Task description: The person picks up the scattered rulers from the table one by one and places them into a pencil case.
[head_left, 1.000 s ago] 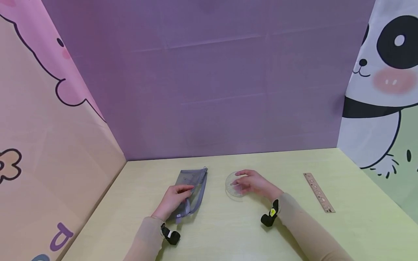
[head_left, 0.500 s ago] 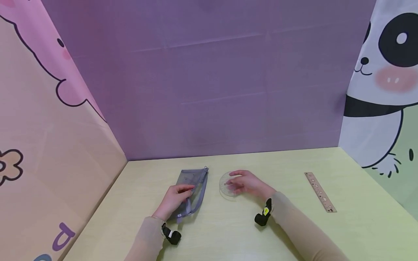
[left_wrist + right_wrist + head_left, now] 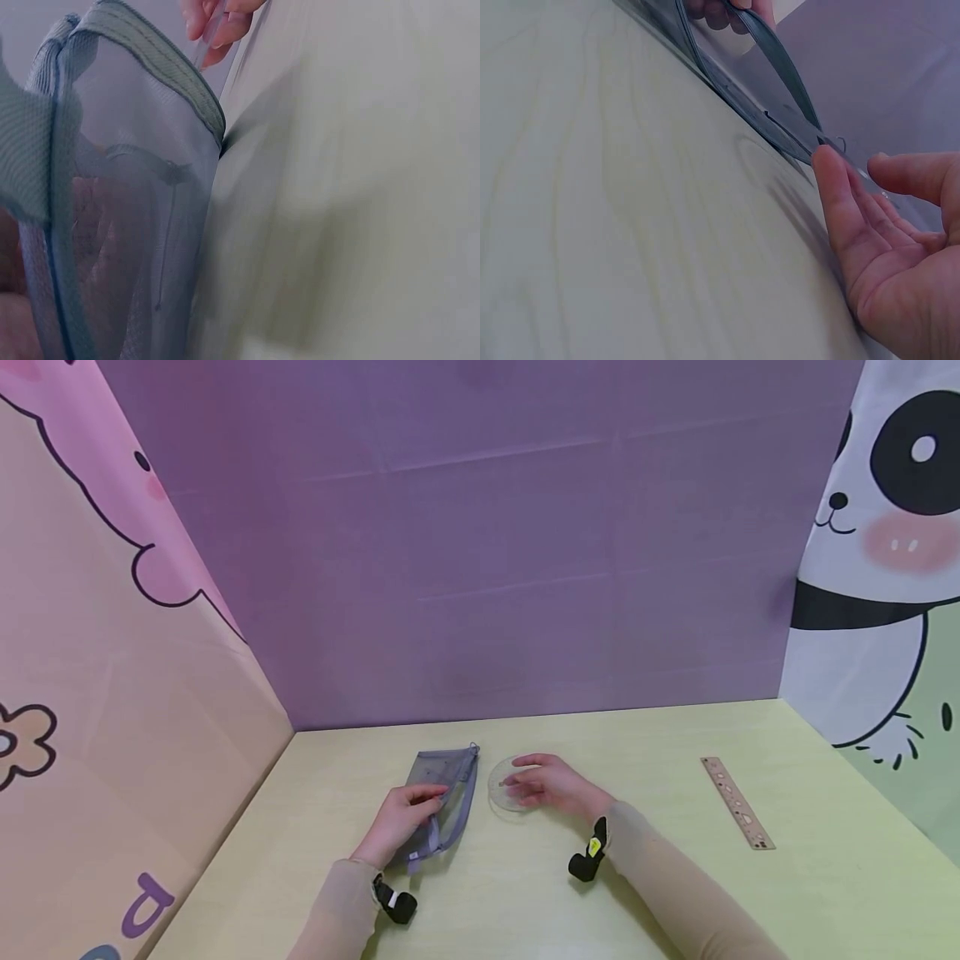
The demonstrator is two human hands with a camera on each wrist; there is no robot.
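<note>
A grey-blue mesh zip pouch (image 3: 444, 767) lies left of the middle of the table, its mouth spread apart on the right side. My left hand (image 3: 396, 825) holds the pouch by its upper layer, with fingers seen through the mesh (image 3: 112, 247) in the left wrist view. Just right of the pouch, my right hand (image 3: 558, 789) pinches a clear round protractor (image 3: 498, 787) between thumb and fingers, a little above the table. A small gap separates protractor and pouch in the head view. The right wrist view shows the zip edge (image 3: 780, 60) beyond my right fingers (image 3: 836, 199).
A pink patterned ruler (image 3: 737, 803) lies at the right of the pale wooden table (image 3: 480, 902). A purple backdrop (image 3: 450, 568) stands behind, with printed cartoon panels on both sides. Each wrist carries a small black camera (image 3: 587, 858).
My right hand has moved left with the protractor, closer to the pouch. The left hand and the pouch have stayed nearly still.
</note>
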